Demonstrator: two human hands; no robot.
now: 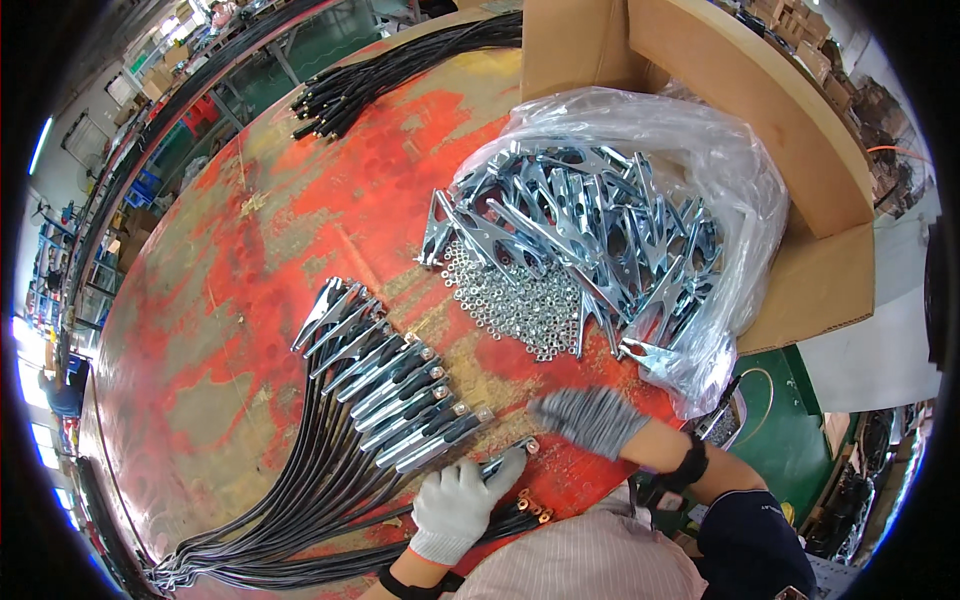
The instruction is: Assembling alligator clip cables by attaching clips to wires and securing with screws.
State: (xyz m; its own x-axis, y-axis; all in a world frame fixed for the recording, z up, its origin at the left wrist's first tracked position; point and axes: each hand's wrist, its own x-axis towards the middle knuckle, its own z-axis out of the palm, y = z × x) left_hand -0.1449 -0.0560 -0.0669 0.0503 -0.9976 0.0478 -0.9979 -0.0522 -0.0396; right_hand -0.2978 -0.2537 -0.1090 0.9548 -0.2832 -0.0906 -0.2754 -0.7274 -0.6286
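Observation:
My left hand (455, 508), in a white glove, is closed around a silver ground clamp (512, 456) with a copper-coloured end, near the table's front edge. My right hand (588, 418), in a grey glove, is just right of that clamp and smeared by motion; its fingers cannot be made out. Left of my hands lies a row of finished-looking clamps (385, 375) joined to black cables (290, 500) that run to the lower left. More black cables with copper lugs (535, 508) lie by my body. Beyond my right hand is a heap of small nuts (515, 305).
A large pile of loose silver clamps (600, 215) spills from a clear plastic bag (745, 170) beside an open cardboard box (740, 70). A bundle of black cables (400, 75) lies on the far side of the worn red table (220, 300). Below the right edge is green floor (785, 440).

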